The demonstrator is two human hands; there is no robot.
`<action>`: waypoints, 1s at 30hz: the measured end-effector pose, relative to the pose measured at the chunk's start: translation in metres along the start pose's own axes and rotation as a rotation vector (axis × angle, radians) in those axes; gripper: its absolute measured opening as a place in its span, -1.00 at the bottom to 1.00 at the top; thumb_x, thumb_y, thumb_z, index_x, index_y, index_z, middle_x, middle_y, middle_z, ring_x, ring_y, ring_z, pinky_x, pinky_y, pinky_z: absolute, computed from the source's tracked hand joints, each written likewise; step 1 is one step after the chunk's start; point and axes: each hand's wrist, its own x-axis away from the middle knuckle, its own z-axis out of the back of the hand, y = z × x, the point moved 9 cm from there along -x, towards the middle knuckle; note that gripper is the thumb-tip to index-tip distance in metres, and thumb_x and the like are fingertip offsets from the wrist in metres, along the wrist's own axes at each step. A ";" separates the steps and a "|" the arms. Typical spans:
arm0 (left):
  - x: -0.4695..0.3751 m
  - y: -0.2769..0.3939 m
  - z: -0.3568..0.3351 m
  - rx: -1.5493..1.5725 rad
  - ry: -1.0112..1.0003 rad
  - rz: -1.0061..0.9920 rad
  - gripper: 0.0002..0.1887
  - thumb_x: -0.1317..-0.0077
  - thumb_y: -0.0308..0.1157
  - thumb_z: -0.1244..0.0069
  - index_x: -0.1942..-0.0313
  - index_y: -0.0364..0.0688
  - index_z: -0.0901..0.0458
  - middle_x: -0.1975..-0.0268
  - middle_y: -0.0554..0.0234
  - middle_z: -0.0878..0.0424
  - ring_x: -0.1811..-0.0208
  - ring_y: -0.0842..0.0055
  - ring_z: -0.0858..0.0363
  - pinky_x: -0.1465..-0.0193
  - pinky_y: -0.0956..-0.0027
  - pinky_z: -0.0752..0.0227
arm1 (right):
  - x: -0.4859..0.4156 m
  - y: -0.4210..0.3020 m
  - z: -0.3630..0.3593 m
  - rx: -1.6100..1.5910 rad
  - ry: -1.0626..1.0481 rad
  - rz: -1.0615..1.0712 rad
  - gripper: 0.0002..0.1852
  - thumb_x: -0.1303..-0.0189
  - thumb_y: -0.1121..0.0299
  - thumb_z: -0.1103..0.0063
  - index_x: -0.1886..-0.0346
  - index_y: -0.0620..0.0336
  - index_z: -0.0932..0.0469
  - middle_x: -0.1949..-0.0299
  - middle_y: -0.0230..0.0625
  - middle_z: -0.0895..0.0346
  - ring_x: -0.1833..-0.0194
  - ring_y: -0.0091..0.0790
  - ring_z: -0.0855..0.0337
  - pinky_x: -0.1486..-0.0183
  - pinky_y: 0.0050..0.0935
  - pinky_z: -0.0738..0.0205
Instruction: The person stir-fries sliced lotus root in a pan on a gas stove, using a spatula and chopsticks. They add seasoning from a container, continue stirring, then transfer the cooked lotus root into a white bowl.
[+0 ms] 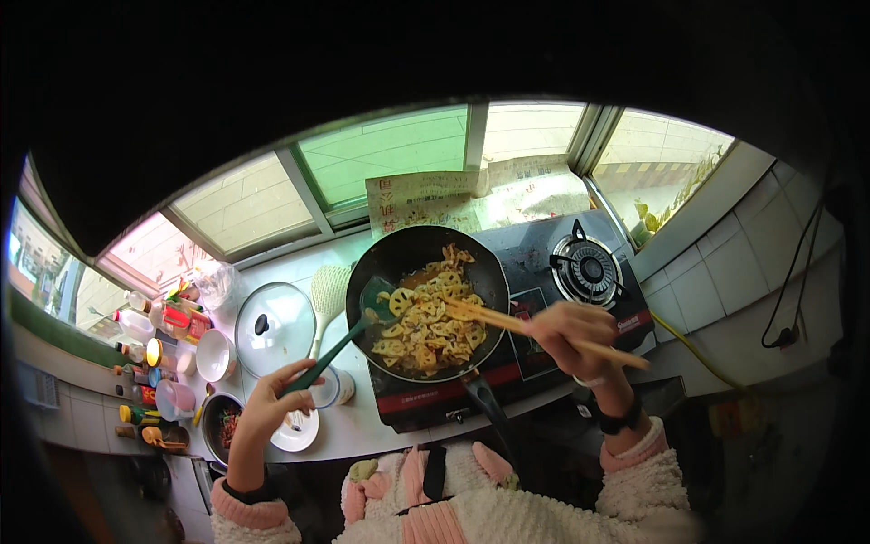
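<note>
A black frying pan (422, 238) sits on the left burner, holding sliced lotus root (435, 319) with some brown sauce. My left hand (282, 394) grips the handle of a green spatula (326, 357), whose broad blade rests inside the pan at its left. In my right hand (574, 333) is a pair of wooden chopsticks (489, 317); their tips reach into the lotus root slices. The pan's dark handle (486, 401) points toward my body, with neither hand on it.
A black two-burner gas stove (408, 401) carries the pan; its right burner (588, 267) is bare. Left of the pan are a glass lid (275, 330), a pale slotted spoon (330, 292), a white plate (297, 435), a bowl (215, 355) and several bottles. Windows stand behind.
</note>
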 end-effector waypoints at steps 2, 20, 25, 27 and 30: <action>-0.002 0.007 -0.002 0.232 -0.026 -0.080 -0.41 -0.24 -0.55 0.01 -0.31 -0.42 -0.32 -0.13 -0.07 -0.58 0.20 0.57 -0.62 0.04 0.50 -0.51 | 0.011 0.033 -0.019 0.039 0.010 -0.087 -0.92 -0.26 0.46 -0.25 0.33 0.24 -0.68 0.46 -0.27 -0.68 0.50 -0.40 -0.69 0.49 -0.52 -0.50; 0.030 0.064 -0.032 -0.216 0.474 -0.696 -0.83 -0.35 -0.51 -0.02 0.13 -0.43 -0.64 0.44 0.22 -0.66 0.52 0.67 -0.61 0.42 0.60 -0.47 | 0.008 0.040 -0.117 -0.138 0.008 -0.018 -0.85 -0.26 0.34 -0.28 0.28 0.23 -0.66 0.38 -0.23 -0.70 0.35 -0.20 -0.73 0.29 -0.40 -0.60; 0.037 0.065 -0.034 -0.306 0.478 -0.698 -0.84 -0.33 -0.53 -0.03 0.15 -0.40 -0.65 0.44 0.21 -0.66 0.51 0.64 -0.65 0.41 0.59 -0.48 | 0.015 0.048 -0.109 -0.018 0.015 0.018 -0.88 -0.26 0.40 -0.27 0.30 0.26 -0.68 0.38 -0.23 -0.70 0.36 -0.22 -0.72 0.32 -0.40 -0.59; 0.041 0.067 -0.036 -0.370 0.469 -0.721 -0.85 -0.32 -0.53 -0.03 0.15 -0.39 -0.65 0.45 0.21 -0.65 0.51 0.63 -0.65 0.42 0.58 -0.47 | 0.015 0.055 -0.102 0.029 0.032 0.016 -0.88 -0.26 0.41 -0.27 0.32 0.26 -0.68 0.39 -0.23 -0.70 0.37 -0.22 -0.72 0.34 -0.40 -0.58; 0.046 0.073 -0.037 -0.448 0.452 -0.758 -0.85 -0.31 -0.54 -0.05 0.14 -0.38 -0.65 0.47 0.20 -0.64 0.50 0.61 -0.65 0.41 0.56 -0.47 | 0.018 0.063 -0.090 0.089 0.045 -0.043 -0.87 -0.26 0.39 -0.26 0.36 0.26 -0.66 0.42 -0.23 -0.68 0.43 -0.20 -0.70 0.40 -0.40 -0.56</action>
